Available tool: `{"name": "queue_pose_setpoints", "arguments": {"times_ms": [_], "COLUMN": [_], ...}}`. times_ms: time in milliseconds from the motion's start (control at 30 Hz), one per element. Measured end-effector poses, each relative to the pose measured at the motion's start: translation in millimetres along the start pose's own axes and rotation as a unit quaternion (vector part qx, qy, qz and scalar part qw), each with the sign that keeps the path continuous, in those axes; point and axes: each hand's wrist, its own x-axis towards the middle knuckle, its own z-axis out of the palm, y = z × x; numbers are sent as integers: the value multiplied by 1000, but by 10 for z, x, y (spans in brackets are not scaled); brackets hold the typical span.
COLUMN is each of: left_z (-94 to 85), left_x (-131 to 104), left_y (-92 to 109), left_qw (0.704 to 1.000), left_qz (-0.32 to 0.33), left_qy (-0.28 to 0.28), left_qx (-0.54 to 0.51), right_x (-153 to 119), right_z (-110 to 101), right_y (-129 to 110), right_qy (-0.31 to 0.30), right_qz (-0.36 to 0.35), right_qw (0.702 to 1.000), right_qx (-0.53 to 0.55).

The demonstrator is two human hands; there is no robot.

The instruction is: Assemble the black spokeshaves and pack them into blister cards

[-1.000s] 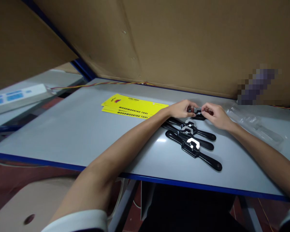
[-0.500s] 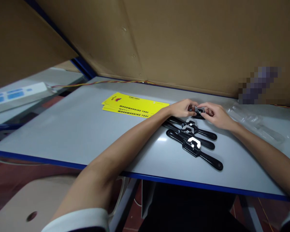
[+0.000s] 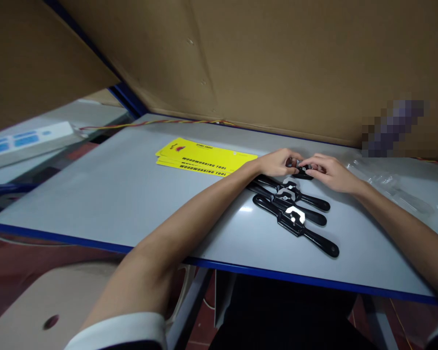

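Note:
Both hands meet over a black spokeshave (image 3: 304, 172) at the back of the row, its middle showing between the fingers. My left hand (image 3: 278, 163) is curled round its left side, thumb and fingers closed on it. From the right, my right hand (image 3: 329, 171) has its bent fingers and thumb closed at the body; the handles are hidden by the hands. Nearer me lie three more black spokeshaves with silver blade plates: one just below the hands (image 3: 308, 199), one overlapping it (image 3: 310, 214), and one in front (image 3: 295, 223).
Yellow printed cards (image 3: 204, 156) lie stacked left of the hands. Clear plastic blister shells (image 3: 390, 187) rest at the right. A cardboard wall (image 3: 277, 73) rises behind the grey table (image 3: 113, 194). A white power strip (image 3: 29, 141) is at far left, a stool (image 3: 58, 296) below.
The right hand's fingers have shifted slightly over the middle of the held spokeshave. The whole view has moved a little; the other spokeshaves and cards lie as before.

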Motion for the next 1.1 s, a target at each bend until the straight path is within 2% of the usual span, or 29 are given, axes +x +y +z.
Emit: {"name": "queue_pose_setpoints", "arguments": {"times_ms": [300,700,867,1000,1100], "left_z": [-3,7,0,-8,-8], "left_x": [6,22,18,17,13], "left_y": [24,17,9,-3,-12], "left_qw": [1000,1000,1000,999,999], "left_qz": [-7,-6,-9,-17,-24], "left_qy": [-4,8,10,-1,-11], "left_qx": [14,10,17,30,32], "right_x": [15,-5,-38,-52,-67], "right_z": [-23,104,98,-9,-241], "right_y": [48,120,69,-22,-50], "right_qy": [-8,17,12,-5,3], "right_qz": [-47,-37,-39,-14,15], "right_qw": [997,995,994,992,986], "right_qx": [-58,-95,-105,-124,-164]}}
